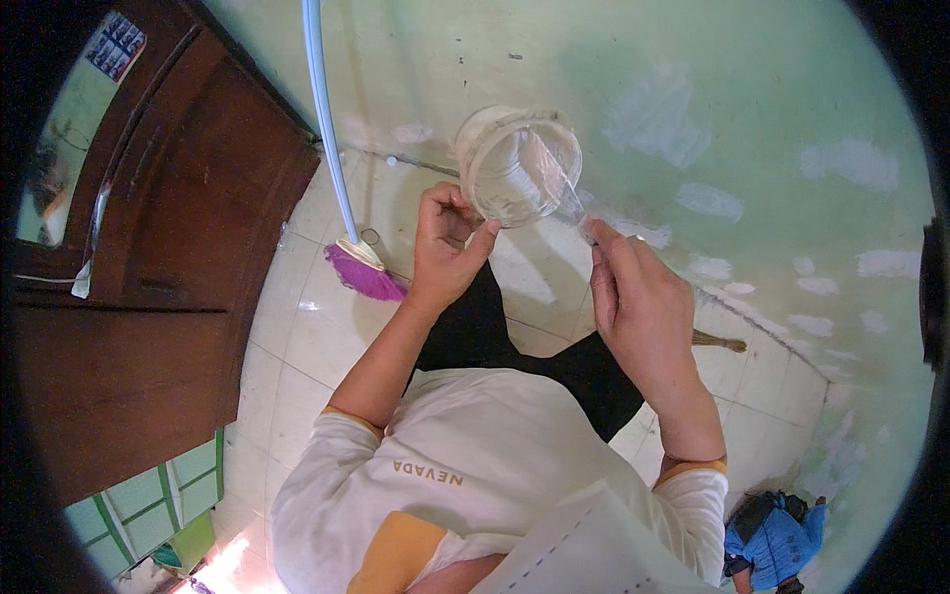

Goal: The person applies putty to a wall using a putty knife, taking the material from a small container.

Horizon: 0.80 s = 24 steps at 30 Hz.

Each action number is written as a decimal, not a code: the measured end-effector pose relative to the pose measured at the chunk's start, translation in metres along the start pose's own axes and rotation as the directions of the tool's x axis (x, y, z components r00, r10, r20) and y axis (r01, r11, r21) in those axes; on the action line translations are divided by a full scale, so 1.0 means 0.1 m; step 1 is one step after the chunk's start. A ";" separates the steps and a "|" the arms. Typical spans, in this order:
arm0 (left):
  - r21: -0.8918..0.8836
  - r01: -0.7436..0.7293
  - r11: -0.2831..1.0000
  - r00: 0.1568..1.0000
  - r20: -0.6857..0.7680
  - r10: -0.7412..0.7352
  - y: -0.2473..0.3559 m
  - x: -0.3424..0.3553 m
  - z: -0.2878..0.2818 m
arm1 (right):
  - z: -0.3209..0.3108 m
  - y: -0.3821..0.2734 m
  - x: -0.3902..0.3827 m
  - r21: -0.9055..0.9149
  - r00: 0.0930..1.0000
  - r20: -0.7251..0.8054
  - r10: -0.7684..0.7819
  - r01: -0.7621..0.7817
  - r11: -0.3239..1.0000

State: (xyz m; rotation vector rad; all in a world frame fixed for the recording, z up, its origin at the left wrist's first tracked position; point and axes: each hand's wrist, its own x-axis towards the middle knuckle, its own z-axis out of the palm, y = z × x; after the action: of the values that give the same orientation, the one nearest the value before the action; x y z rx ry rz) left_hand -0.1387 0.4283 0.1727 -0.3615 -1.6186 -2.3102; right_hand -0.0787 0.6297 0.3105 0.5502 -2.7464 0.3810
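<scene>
My left hand is closed on the near side of a round, see-through plastic tub, its thumb against the rim. Whitish material coats the tub's inside. Between the thumb and fingers of my right hand is the handle of a small putty-knife-like tool. Its pale, smeared end lies over the tub's mouth, partly inside, and its exact shape is hard to make out. Beyond the tub stands a pale green wall with several white patches.
A broom with a light blue handle and purple bristles leans at the left. Farther left is a dark brown wooden door. Pale floor tiles lie below me. A brown-handled thing and a blue bundle are at the right.
</scene>
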 end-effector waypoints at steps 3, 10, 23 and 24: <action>-0.010 -0.009 1.000 1.000 0.023 0.010 0.00 -0.01 0.05 | 0.00 0.07 0.02 -0.113 0.999 0.041 -0.013 0.017 0.993; 0.053 -0.081 0.995 0.997 0.012 0.080 -0.02 -0.06 0.15 | 0.11 0.13 0.02 -0.127 0.997 0.083 -0.003 0.013 0.992; -0.002 -0.238 0.971 0.970 0.051 0.237 -0.18 -0.07 0.23 | 0.17 0.03 -0.11 0.166 0.991 0.079 0.103 -0.115 0.979; 0.002 -0.220 0.975 0.974 0.050 0.220 -0.18 -0.08 0.23 | 0.17 0.02 -0.11 0.210 0.991 0.073 0.115 -0.128 0.969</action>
State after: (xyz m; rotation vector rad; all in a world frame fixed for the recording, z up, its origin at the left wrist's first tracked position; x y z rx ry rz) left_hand -0.1374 0.4565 0.1615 -0.5704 -1.5240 -2.1449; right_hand -0.0740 0.6298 0.2902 0.4529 -2.8235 0.7075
